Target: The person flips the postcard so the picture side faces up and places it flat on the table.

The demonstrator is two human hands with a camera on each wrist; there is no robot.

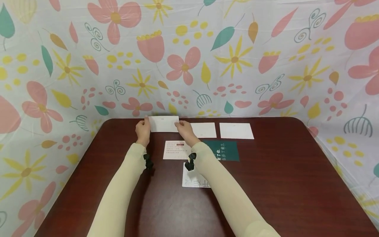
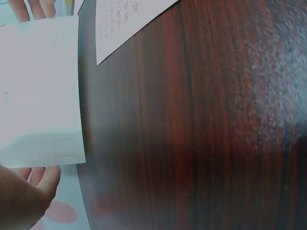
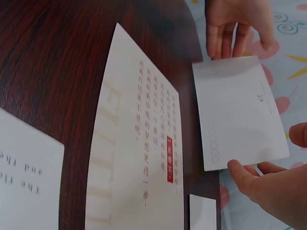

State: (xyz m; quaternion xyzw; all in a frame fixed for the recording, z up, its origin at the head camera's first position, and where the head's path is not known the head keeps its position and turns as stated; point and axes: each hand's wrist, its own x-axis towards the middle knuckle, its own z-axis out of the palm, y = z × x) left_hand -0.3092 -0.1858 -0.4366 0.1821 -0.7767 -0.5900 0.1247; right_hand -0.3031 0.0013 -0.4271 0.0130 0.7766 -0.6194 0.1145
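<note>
The white card [image 1: 163, 124] was at the far left of the dark table [image 1: 281, 197], by its far edge, lying directly between the two hands with its long axis running left to right. Neither hand was nearer to it: the left hand [image 1: 143, 131] was at its left short end and the right hand [image 1: 186, 130] at its right one, though the right was closer to the other cards. The right hand's thumb and fingers closed narrowly on that end, with the thumb tip overlapping the face; the left hand's fingers met the opposite end, apparently gripping it lightly, though how firmly could not be told. Whether the card's lower edge touched the tabletop was unclear. To its right lay a middle white card [image 1: 204, 130], just beside the right hand, and a right-hand white card [image 1: 236, 131]. Nearer were a red-printed card [image 1: 174, 151], a green card [image 1: 226, 149] partly behind the right sleeve [image 1: 229, 184], and, nearest, a grey-lettered card [image 1: 192, 179].
</note>
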